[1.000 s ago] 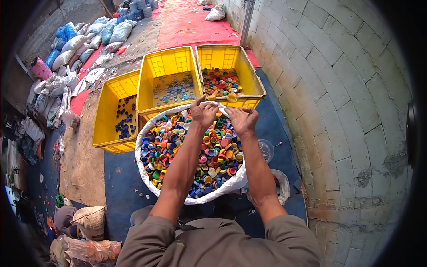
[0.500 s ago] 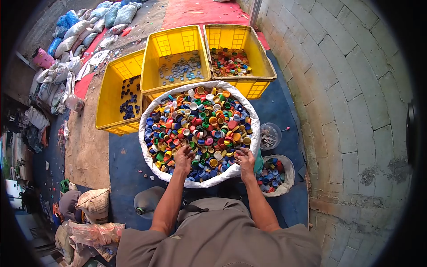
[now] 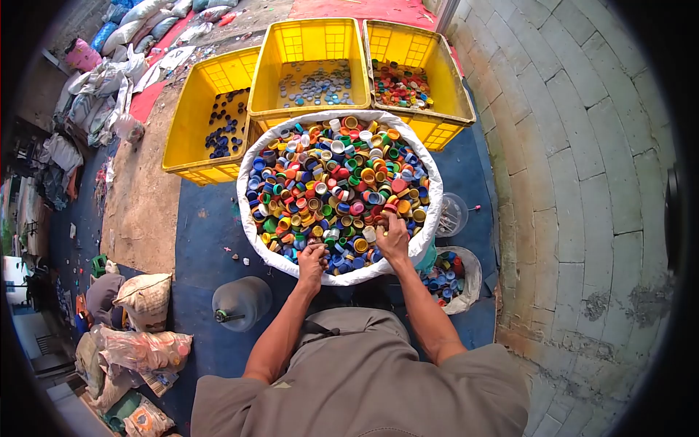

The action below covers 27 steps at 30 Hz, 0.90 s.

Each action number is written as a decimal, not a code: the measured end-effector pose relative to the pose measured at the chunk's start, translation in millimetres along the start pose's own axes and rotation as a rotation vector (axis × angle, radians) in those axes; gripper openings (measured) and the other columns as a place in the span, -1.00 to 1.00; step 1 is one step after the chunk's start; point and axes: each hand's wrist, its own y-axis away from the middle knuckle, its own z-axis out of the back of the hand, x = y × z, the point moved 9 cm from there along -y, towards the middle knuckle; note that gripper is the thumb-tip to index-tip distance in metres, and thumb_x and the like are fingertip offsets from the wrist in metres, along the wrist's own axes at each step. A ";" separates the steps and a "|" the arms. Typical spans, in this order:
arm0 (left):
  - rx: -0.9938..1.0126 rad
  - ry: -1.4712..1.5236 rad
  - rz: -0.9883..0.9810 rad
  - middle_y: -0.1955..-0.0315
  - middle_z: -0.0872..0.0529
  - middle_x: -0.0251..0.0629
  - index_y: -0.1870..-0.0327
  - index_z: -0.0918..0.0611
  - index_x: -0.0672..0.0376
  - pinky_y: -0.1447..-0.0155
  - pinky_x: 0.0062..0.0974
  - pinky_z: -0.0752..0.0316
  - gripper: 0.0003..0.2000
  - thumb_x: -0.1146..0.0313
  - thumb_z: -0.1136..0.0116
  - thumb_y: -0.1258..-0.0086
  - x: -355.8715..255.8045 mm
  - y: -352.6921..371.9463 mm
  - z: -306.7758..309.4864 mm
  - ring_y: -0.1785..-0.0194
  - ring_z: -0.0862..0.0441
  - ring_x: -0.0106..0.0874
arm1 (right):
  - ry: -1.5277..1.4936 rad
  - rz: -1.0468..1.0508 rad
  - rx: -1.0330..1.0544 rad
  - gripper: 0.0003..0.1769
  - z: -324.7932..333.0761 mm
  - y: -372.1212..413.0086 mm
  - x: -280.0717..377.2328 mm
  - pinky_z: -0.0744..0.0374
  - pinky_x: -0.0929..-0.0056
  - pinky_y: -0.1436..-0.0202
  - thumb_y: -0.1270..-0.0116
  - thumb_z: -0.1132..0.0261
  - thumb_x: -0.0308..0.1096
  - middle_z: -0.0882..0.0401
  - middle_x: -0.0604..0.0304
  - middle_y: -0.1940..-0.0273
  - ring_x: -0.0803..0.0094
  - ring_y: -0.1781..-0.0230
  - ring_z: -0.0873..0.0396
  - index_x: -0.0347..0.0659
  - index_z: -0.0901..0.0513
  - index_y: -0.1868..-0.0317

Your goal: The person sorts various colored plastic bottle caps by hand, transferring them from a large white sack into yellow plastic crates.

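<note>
A round white sack (image 3: 357, 278), its rim rolled outward, stands in front of me filled with bottle caps (image 3: 320, 188) of many colours. Near the sack's front rim, my left hand (image 3: 313, 264) is closed with its fingers curled; what it holds, if anything, is too small to make out. My right hand (image 3: 394, 239) reaches down onto the caps at the front right, fingertips pressed together among them. Caps around those fingers hide whether one is pinched there.
Three yellow crates behind the sack hold sorted caps: dark ones in the left crate (image 3: 191, 116), pale blue in the middle crate (image 3: 269, 58), red and mixed in the right crate (image 3: 455, 95). A small sack (image 3: 472, 280), clear tub (image 3: 453, 215), large bottle (image 3: 244, 302) and block wall (image 3: 575, 189) flank me.
My right hand has moved from the sack's right rim inward onto the caps. My left hand has drawn back toward the front rim, its fingers more curled. The view has shifted slightly.
</note>
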 end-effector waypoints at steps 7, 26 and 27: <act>-0.029 0.045 -0.010 0.41 -0.60 -0.39 0.15 -0.54 0.17 0.42 -0.65 -0.40 -0.87 0.35 -0.13 -0.39 2.0 15.9 13.6 0.52 -0.45 -0.63 | 0.157 0.153 0.074 -0.23 -13.6 -58.7 20.4 -0.43 0.19 -0.07 0.02 -0.37 -0.51 -0.66 0.18 0.02 0.16 0.08 -0.48 -0.25 -0.32 -0.28; 0.001 -0.449 -0.317 0.35 -0.64 -0.34 0.11 -0.57 0.30 0.12 -0.61 -0.47 -0.74 0.42 -0.31 -0.22 -29.2 -14.3 -37.5 0.26 -0.58 -0.55 | -0.906 -0.466 -0.045 -0.53 3.7 -26.4 -36.6 -0.55 0.56 0.21 -0.18 -0.37 -0.37 -0.61 0.21 0.17 0.51 0.23 -0.59 -0.30 -0.49 -0.09; 0.017 -0.564 -0.471 0.35 -0.66 -0.31 0.11 -0.56 0.29 0.12 -0.59 -0.48 -0.73 0.43 -0.32 -0.20 -41.8 -14.9 -54.0 0.25 -0.59 -0.55 | -1.072 -0.572 -0.031 -0.57 3.5 -15.1 -40.3 -0.52 0.62 0.27 -0.22 -0.33 -0.37 -0.60 0.24 0.16 0.55 0.26 -0.57 -0.29 -0.50 -0.08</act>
